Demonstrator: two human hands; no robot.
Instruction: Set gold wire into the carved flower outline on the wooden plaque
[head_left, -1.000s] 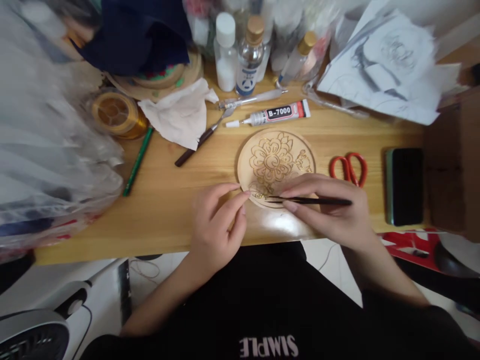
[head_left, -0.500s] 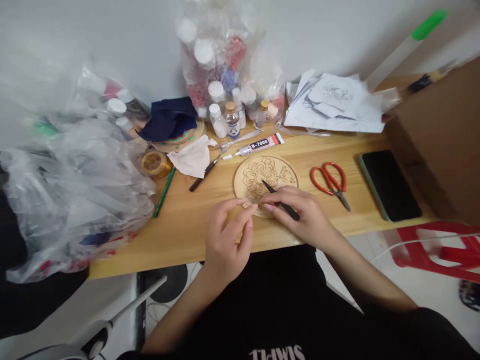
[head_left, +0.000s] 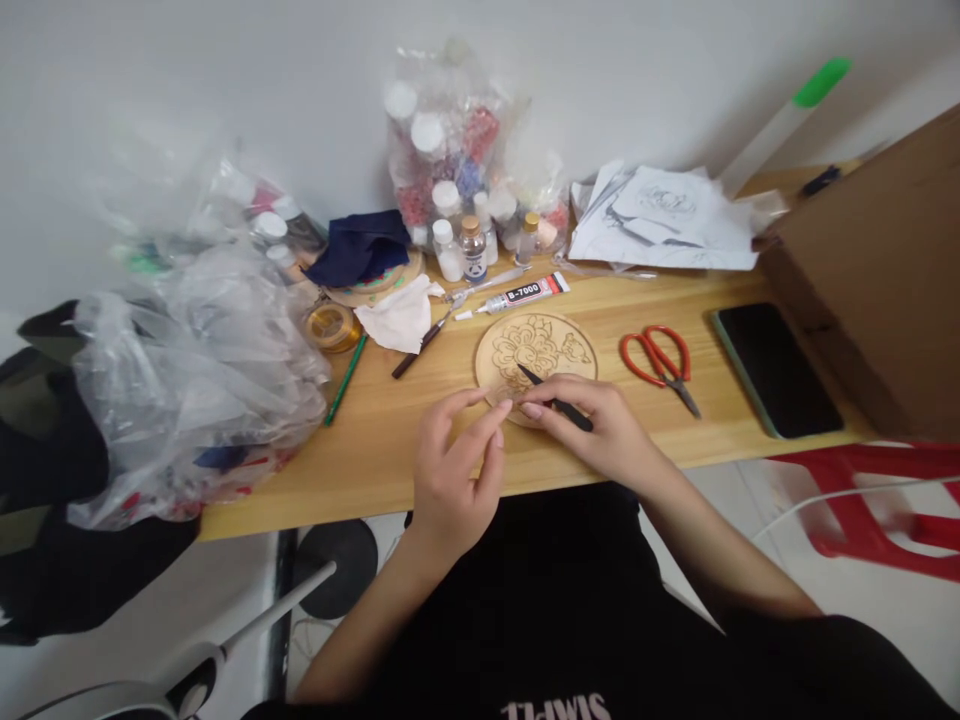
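Observation:
A round wooden disc (head_left: 581, 380) carved with flowers lies on the table in front of me. My right hand (head_left: 592, 415) is closed around slim black tweezers (head_left: 574, 413), whose pointed tip lies over the carving and points away from me. Its thumb and index fingertips meet low over the disc's near part. My left hand (head_left: 457, 460) rests at the disc's near left edge, fingers stretched and apart, the tips almost touching the right fingertips. Anything tiny between the fingertips is too small to make out.
Behind the disc lie a B-7000 glue tube (head_left: 525, 292) and a dark-handled tool (head_left: 420, 350). Red-handled pliers (head_left: 660, 365) and a phone (head_left: 776, 370) lie right, beside a cardboard box (head_left: 870, 270). Plastic bags (head_left: 202, 370), a green pencil (head_left: 346, 380) and gold wire spool (head_left: 332, 327) sit left.
The camera view has shifted slightly, so the bags and bottles appear further right. Both hands stay at the disc, and the tweezers have moved slightly left and down in the hand.

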